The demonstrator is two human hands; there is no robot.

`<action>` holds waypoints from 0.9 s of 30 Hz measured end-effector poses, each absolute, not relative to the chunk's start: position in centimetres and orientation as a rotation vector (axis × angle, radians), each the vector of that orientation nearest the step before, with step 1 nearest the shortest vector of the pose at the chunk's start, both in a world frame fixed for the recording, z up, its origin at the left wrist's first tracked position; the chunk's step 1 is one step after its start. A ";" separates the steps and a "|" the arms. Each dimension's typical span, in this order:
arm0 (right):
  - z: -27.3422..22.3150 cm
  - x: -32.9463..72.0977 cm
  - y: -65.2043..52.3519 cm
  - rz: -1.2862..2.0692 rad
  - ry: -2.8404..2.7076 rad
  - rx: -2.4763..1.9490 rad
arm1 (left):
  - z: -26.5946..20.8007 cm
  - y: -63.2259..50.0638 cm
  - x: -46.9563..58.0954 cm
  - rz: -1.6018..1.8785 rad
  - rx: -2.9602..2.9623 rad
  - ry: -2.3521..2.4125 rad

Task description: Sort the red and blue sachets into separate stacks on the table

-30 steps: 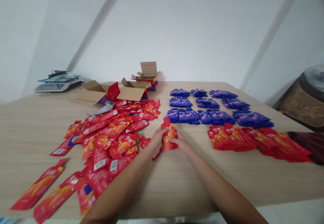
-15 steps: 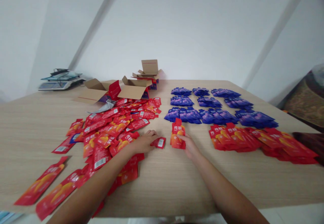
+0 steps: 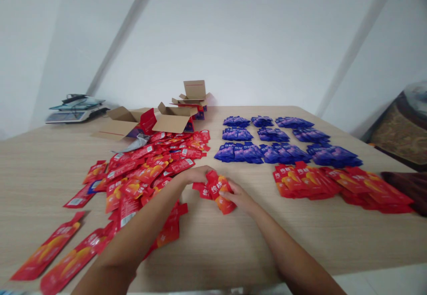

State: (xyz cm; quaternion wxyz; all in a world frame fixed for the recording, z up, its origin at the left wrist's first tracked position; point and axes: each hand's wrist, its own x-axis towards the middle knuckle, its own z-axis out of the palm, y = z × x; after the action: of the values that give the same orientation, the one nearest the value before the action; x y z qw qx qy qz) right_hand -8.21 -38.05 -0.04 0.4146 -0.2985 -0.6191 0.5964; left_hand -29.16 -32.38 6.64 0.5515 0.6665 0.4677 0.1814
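Over the middle of the table, my right hand is closed on a red pouch with orange fruit and white characters on its front. A second red pouch lies partly behind it, its front turned up. My left hand is bent over that second pouch, fingers curled at its top edge and partly hidden. Left of my hands spreads a loose heap of red pouches, some with barcodes up. To the right lie overlapping stacks of red pouches.
Rows of purple pouch stacks lie at the back right. Open cardboard boxes stand behind the heap. A scale with items on it is at the far left. Dark cloth lies at the right table edge.
My right hand has moved left and tilted its pouch, bringing it against the pouch at my left hand. That second pouch has turned from barcode side to front.
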 end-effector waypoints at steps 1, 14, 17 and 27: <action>-0.3 -8.3 -38.0 1.484 -1.555 -0.775 | 6.8 -32.4 -29.2 0.437 1.523 1.101; 0.3 -9.0 -38.9 1.664 -1.363 -0.725 | 6.6 -31.6 -30.6 0.780 1.617 1.197; 0.2 -9.3 -38.9 1.634 -1.127 -0.764 | 5.6 -30.8 -33.6 0.679 2.017 1.760; 0.3 -8.6 -37.8 1.707 -0.697 -0.746 | 4.4 -31.7 -35.4 0.061 2.413 2.094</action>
State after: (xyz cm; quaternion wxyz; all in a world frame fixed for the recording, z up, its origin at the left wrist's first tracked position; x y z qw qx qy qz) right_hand -8.58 -37.81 0.28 0.5451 -0.3144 -0.2938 0.7195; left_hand -35.35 -31.75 4.42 -0.0271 0.7549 0.6549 0.0191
